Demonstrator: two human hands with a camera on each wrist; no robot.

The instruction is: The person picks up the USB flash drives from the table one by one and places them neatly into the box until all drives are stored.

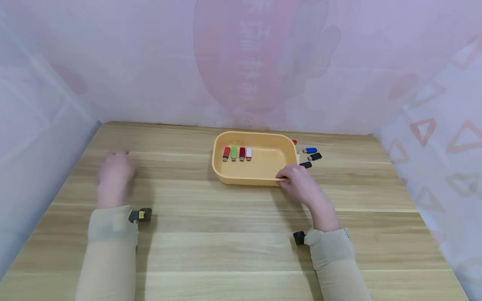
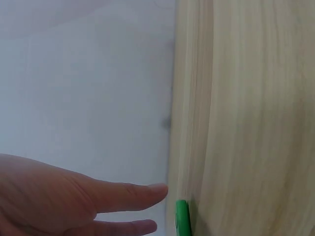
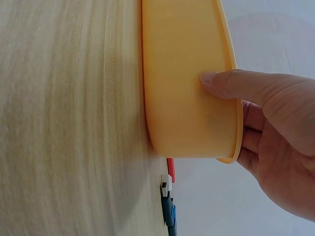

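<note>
Fingers [image 3: 221, 81] of the right hand [image 1: 299, 184] grasp the rim of the shallow, rounded yellow tray [image 1: 263, 167]; left hand's [image 1: 113, 175] fingers relaxed.

1. The tabletop [image 1: 241, 234] looks like pale wood or wood-look laminate, with plank lines, fine straight grain and a smooth, low-sheen finish.
2. The tray [image 1: 241, 177] is yellow-orange plastic, smooth and matt to satin; in the right wrist view its outer wall shows no texture and its rim is thin.
3. The sticks [image 1: 237, 153] in the tray have smooth plastic shells in red, green, dark red and white; they are too small to judge gloss.
4. The loose sticks [image 1: 311, 156] beside the tray look like plastic too, in blue and black, slightly shiny.
5. The sleeves [image 1: 113, 242] are beige knit cloth, matt and soft-looking.
6. The backdrop [image 1: 241, 62] is probably thin cloth or film, pale, faintly printed and matt.
</note>
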